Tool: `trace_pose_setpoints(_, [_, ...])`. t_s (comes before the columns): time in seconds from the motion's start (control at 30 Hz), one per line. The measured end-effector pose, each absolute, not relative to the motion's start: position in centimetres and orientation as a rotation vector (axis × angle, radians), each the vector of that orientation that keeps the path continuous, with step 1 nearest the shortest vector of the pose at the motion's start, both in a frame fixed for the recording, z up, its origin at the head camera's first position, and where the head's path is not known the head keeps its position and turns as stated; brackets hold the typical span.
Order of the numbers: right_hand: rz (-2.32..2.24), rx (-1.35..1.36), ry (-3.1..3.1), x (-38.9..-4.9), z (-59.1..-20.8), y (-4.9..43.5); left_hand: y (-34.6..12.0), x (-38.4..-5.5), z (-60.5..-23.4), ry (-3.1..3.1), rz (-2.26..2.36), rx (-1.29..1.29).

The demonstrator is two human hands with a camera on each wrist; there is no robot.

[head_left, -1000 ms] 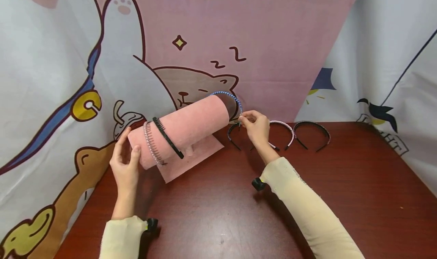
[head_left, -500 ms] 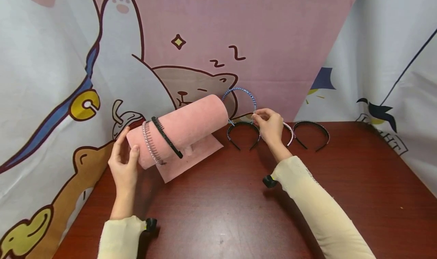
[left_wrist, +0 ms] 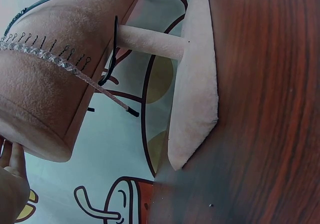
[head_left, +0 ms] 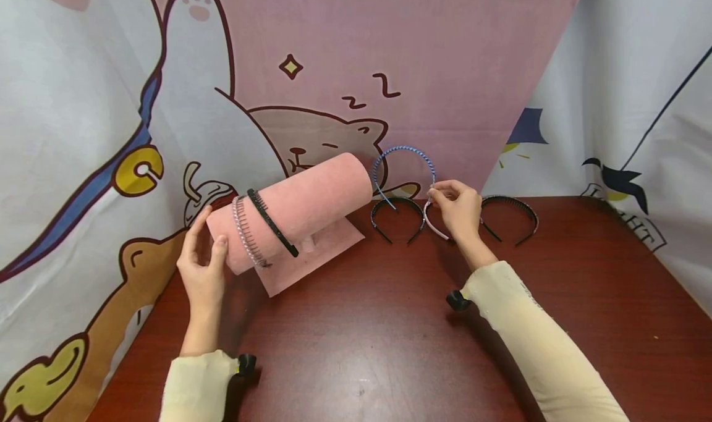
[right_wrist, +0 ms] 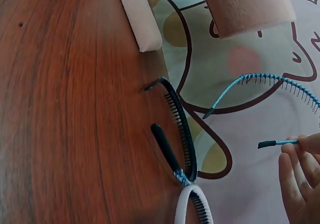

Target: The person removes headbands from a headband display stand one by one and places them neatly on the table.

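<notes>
My left hand [head_left: 203,277] holds the left end of a pink plush headband stand [head_left: 317,193], fingers behind and thumb in front. A pale beaded headband [head_left: 241,227] with comb teeth and a black headband [head_left: 272,223] sit around the roll near that hand. Right of the roll, my right hand [head_left: 458,209] pinches a blue twisted headband [head_left: 403,148] near one tip, its arch upward and both tips low. The right wrist view shows the dark tips and small teeth of this blue headband [right_wrist: 270,76], off the roll.
Along the table's back lie a black headband [head_left: 374,223], a pale pink-white headband [head_left: 437,229] partly hidden by my right hand, and a dark headband [head_left: 510,198]. The stand's flat base [head_left: 334,249] rests on the reddish wooden table [head_left: 356,348]. A printed cartoon curtain [head_left: 445,70] hangs behind.
My right hand has moved right, drawing the blue headband away from the roll's right end and over the headbands at the back. The left hand has stayed on the stand.
</notes>
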State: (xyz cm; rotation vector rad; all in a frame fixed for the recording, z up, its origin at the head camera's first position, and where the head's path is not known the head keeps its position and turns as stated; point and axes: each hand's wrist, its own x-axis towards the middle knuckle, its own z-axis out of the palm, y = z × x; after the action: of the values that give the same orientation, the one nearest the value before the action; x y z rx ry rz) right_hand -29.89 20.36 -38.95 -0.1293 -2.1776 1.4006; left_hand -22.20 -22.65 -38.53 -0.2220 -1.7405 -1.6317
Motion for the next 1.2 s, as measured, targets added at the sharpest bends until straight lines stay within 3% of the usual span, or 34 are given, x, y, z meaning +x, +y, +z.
trace_pose_setpoints(1.2, [1.325,-0.125,-2.195,-26.0,-39.8,27.6,-22.6,-22.1,-38.4,-1.731,-1.649,-0.225])
